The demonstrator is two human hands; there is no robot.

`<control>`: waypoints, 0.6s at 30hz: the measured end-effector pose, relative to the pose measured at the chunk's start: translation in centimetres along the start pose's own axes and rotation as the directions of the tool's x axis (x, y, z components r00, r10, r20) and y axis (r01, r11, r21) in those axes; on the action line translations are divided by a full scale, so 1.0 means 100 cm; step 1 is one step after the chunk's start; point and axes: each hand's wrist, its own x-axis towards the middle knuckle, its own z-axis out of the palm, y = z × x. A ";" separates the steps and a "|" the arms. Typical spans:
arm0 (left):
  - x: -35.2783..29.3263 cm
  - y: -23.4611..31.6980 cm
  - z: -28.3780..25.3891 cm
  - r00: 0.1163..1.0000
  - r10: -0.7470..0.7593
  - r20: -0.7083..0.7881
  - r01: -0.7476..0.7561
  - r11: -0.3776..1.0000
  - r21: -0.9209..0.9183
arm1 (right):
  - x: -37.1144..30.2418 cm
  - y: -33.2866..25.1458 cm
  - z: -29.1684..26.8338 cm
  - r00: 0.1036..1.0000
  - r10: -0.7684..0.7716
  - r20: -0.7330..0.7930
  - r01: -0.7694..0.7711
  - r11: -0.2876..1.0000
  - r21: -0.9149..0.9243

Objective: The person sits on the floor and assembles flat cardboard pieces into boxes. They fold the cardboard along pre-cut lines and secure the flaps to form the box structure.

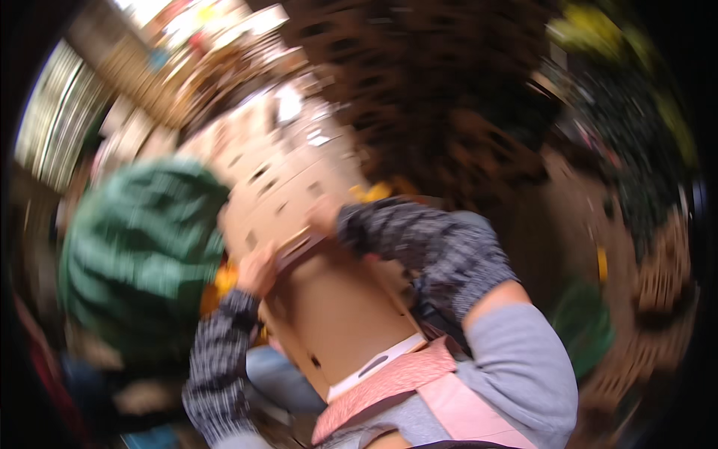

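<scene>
Okay, open cardboard box (340, 322) sits mid-view, slanted, on or just above the person's lap, hollow side up — brown inside, near end wall (378, 367) pale with a dark oval handle hole, far end wall (299, 251) also slotted. Small dark hole in its left side wall, toward the near end. Near end rests against a pink textured cloth (396, 378) at the person's waist.

Left hand (258, 271) at the far left corner, fingers curled over the edge, gripping the box. Right hand (323, 217) at the far right corner, on or right beside the far edge; too blurred, cannot tell if it grips or only touches. Both forearms wear dark checked sleeve covers (407, 232); grey sleeve (516, 348) above the right one.

Straight past the far end: flat cardboard (288, 191) with slots cut in it, reaching away toward the upper left. Left of the box, near the left hand, a big rounded green cloth-like thing (142, 247), with something orange-yellow (223, 278) at its right edge. More yellow (370, 193) just beyond the right forearm.

Farther out, upper right: dark brown mass (434, 97) with rows of holes — smeared, kind unclear. Green thing (583, 325) low on the right, blurred too.
</scene>
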 end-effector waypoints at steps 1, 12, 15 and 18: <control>-0.007 0.001 -0.001 0.997 0.019 -0.081 -0.021 0.999 -0.028 | -0.009 0.000 -0.014 0.970 0.059 0.237 -0.043 0.997 -0.070; -0.082 -0.056 -0.057 0.827 -0.548 0.124 0.455 0.522 -0.722 | -0.458 0.191 -0.237 0.415 0.844 -0.340 -0.621 0.536 0.571; -0.104 -0.029 -0.027 0.816 -0.427 0.389 0.576 0.549 -0.606 | -0.626 0.202 -0.171 -0.040 0.970 -0.239 -0.568 0.175 0.804; -0.114 0.005 0.002 0.806 -0.492 0.329 0.539 0.382 -0.751 | -0.678 0.128 -0.043 -0.231 0.968 0.096 -0.146 -0.132 0.980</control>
